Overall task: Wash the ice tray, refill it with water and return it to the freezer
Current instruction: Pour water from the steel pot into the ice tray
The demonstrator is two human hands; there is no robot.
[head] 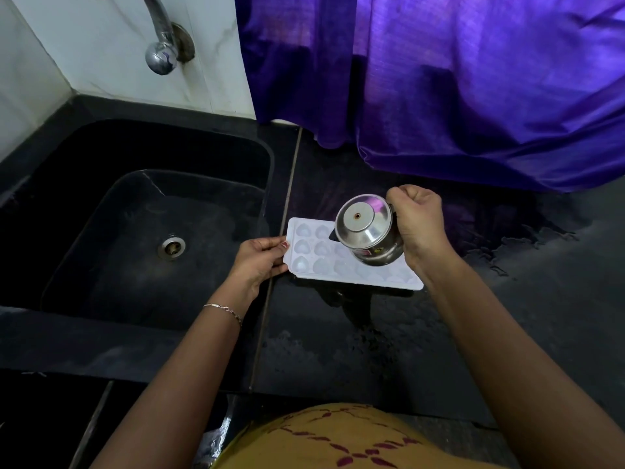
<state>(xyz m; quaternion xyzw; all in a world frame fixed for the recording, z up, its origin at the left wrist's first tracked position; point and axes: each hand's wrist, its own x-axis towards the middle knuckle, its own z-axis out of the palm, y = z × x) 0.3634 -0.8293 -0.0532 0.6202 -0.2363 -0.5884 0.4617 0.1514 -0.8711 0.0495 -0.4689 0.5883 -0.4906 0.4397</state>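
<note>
A white ice tray [314, 252] with heart-shaped cells lies on the black counter just right of the sink. My left hand [260, 258] pinches its left short edge. My right hand [417, 221] grips the handle of a small lidded steel jug [367, 231]. The jug hangs tilted over the middle of the tray, spout toward the left cells, and hides several cells. Whether water stands in the cells is hard to tell.
The black sink [67, 231] with its drain [171, 248] lies to the left, under a steel tap [161, 45] on the white wall. A purple curtain [456, 79] hangs behind the counter. Water patches [507, 252] wet the black counter [338, 350] around the tray.
</note>
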